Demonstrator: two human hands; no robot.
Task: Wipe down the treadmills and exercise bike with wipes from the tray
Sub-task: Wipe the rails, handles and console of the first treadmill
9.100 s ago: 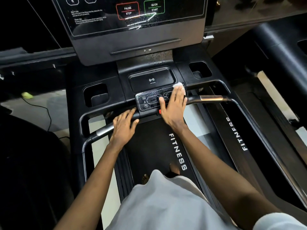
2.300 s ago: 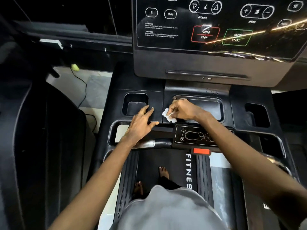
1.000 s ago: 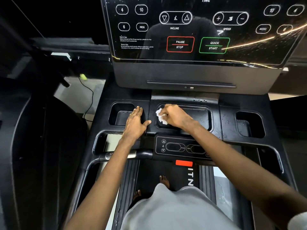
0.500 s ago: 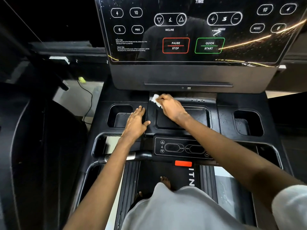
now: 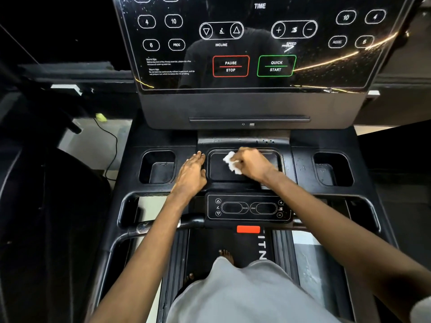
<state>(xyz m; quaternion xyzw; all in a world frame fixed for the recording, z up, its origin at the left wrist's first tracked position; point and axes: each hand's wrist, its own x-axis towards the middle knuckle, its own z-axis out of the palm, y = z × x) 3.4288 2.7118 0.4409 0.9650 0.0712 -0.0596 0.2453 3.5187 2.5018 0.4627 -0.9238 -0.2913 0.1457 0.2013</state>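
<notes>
Our right grip (image 5: 253,165) curls tight round the white wipe (image 5: 231,163), down in the middle tray (image 5: 219,177) of the treadmill (image 5: 256,106). Our left grip (image 5: 191,173) lies flat beside that tray, holding nothing.

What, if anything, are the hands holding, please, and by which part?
The right hand grips a crumpled white wipe by its right part, the rest sticking out leftward. The left hand holds nothing, resting flat on the black treadmill console.
</notes>
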